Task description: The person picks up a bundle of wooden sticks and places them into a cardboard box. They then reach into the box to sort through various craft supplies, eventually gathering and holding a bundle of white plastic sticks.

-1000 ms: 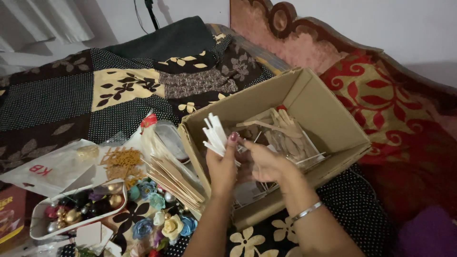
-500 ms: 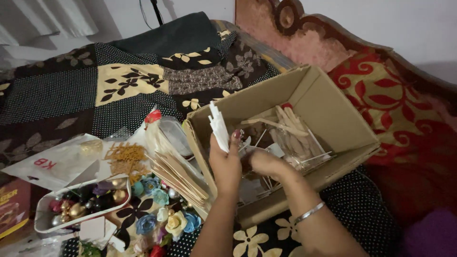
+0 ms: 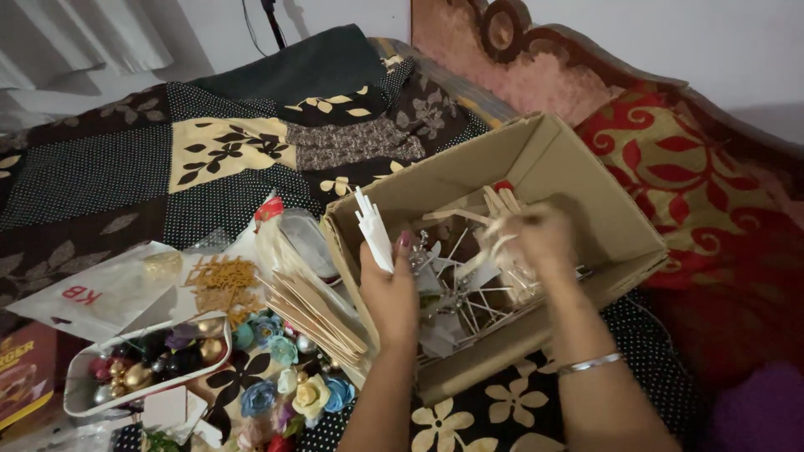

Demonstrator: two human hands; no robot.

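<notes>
A bundle of white sticks is clamped in the left hand at the near-left wall of the cardboard box. Pale sticks, blurred, are gripped by the right hand over the box's middle. Fabric flowers lie left of the box on the bed.

both hands are crowding the cardboard box, leaving open room only along its far right inside; a bag of wooden sticks is blocking the left approach.
</notes>
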